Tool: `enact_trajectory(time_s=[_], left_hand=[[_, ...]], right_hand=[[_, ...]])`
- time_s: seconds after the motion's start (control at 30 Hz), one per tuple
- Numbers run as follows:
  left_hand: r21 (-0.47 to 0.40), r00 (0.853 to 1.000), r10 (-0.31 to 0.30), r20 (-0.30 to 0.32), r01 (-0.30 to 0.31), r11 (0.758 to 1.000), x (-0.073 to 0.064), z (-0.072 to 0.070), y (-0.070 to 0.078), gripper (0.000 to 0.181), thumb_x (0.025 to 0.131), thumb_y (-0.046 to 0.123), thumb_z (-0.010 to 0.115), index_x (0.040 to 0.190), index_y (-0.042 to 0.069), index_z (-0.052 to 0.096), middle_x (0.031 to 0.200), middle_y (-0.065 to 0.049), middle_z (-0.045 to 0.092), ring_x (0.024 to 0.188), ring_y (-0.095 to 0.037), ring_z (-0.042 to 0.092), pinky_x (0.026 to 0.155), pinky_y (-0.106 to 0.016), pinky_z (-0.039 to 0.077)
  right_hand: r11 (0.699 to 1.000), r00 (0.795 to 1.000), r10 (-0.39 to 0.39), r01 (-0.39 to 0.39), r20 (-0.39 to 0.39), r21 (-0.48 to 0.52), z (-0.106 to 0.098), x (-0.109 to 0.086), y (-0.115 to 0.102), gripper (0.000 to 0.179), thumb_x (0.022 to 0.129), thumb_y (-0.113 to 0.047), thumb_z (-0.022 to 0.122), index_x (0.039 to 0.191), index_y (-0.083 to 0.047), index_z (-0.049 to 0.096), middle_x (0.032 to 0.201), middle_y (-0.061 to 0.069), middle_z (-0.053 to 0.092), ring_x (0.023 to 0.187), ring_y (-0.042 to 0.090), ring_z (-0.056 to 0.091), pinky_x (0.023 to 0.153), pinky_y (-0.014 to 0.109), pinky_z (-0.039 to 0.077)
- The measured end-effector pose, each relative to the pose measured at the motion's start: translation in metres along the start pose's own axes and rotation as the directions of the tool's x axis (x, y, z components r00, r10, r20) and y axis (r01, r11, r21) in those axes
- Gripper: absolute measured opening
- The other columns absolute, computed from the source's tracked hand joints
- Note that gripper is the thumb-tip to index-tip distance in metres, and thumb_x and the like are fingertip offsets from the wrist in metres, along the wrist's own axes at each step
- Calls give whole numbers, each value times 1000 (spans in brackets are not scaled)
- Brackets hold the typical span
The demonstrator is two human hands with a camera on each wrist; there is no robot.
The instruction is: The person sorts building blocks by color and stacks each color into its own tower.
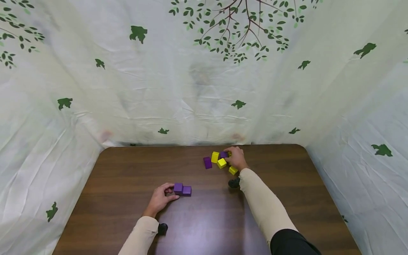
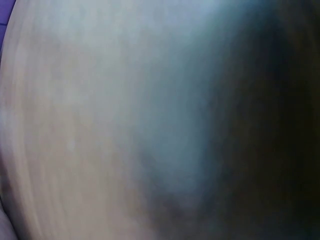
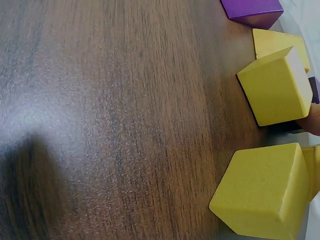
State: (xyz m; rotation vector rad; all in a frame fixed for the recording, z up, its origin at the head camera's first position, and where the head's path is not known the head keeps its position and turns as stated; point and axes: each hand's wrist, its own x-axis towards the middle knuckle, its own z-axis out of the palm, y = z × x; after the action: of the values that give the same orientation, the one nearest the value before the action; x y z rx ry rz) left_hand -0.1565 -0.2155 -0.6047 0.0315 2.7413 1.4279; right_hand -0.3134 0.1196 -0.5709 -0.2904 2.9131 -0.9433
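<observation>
Two purple blocks (image 1: pixel 187 191) stand side by side, touching, left of the table's middle. My left hand (image 1: pixel 159 199) holds the left one (image 1: pixel 178 188) between fingers and thumb; the left wrist view is mostly blur, with a purple sliver (image 2: pixel 3 20) at its edge. Farther back, my right hand (image 1: pixel 237 158) pinches a purple block (image 1: pixel 224 154) between index finger and thumb, among yellow blocks. Close by lie yellow blocks (image 1: pixel 215 157), (image 1: pixel 221 163) and a nearer yellow one (image 1: pixel 233 170). The right wrist view shows the thumb (image 3: pixel 311 120) behind a yellow block (image 3: pixel 277 90).
Another purple block (image 1: pixel 207 162) lies at the left end of the group. A further yellow block (image 1: pixel 229 154) is partly hidden by the right hand. The brown wooden table (image 1: pixel 143 166) meets a white leaf-printed cloth (image 1: pixel 165 88) along its back edge.
</observation>
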Motion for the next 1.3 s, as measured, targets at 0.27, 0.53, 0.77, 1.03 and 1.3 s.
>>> enact_trajectory(time_s=[0.27,0.53,0.77,1.03,1.3], left_hand=[[1,1000,-8,3,8,1000,0,0,0,40,69,10,86,105,2,69,83,-2,64,83,-19,58,75,-33,46],[-8,1000,1,-3,-1,1000,1,1,2,41,69,10,86,105,1,69,83,-3,64,82,-20,58,74,-32,46],[3,1000,10,-8,-10,1000,1,2,0,40,69,9,86,104,1,69,82,-3,63,82,-19,57,74,-31,46],[10,1000,25,-14,-25,1000,2,3,-2,40,69,10,86,104,1,69,83,-3,63,81,-19,57,74,-30,46],[17,1000,23,-6,-23,1000,1,1,-1,41,69,10,86,105,0,69,84,-3,64,83,-19,57,75,-32,46]], right_hand=[[998,998,-2,6,-66,55,-1,-4,-1,33,86,-15,74,117,-6,69,116,12,66,110,33,55,97,51,30],[982,991,44,-20,-124,190,-10,-17,-10,36,84,-11,75,118,-4,67,119,14,64,114,32,56,104,46,36],[967,987,9,33,-162,254,-8,-30,-16,35,82,-8,76,116,-3,68,116,14,65,109,31,59,96,45,47],[943,974,-63,129,-217,307,0,-42,-23,34,78,-5,79,110,-1,70,108,15,67,103,32,61,94,49,46],[932,969,-104,174,-226,318,11,-57,-34,33,77,-5,80,108,0,70,106,14,68,101,30,62,87,45,50]])
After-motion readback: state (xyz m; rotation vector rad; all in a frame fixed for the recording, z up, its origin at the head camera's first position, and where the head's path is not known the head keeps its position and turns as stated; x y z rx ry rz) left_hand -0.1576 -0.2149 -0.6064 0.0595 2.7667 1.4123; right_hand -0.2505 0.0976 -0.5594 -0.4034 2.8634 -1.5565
